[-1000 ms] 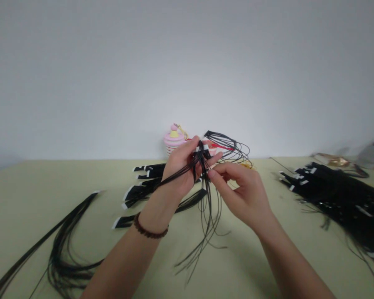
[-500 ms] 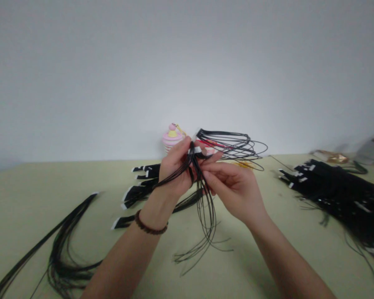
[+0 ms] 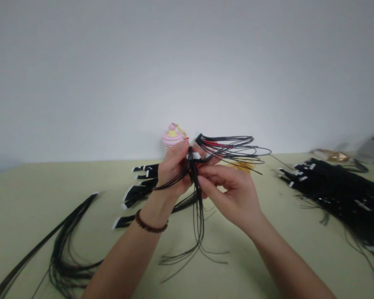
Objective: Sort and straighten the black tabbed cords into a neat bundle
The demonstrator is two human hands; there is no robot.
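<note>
Above a pale green table [image 3: 65,178], a bundle of black cords [image 3: 198,209] hangs near-vertical between the left hand [image 3: 172,169], gripping its upper end, and the right hand [image 3: 237,191], pinching it just below.

Around one pink cup [image 3: 172,137]: two hands [image 3: 173,168] below, one bracelet [image 3: 150,228] farther below, one black pile [image 3: 345,191] far right, probably at least two held cord bundles [image 3: 196,178], overlapping.

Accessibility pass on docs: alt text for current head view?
A person's left hand holds a bundle of black cords above a pale green table while the right hand pinches the hanging strands. More black bundles lie on both sides, and a pink container stands behind.
</note>
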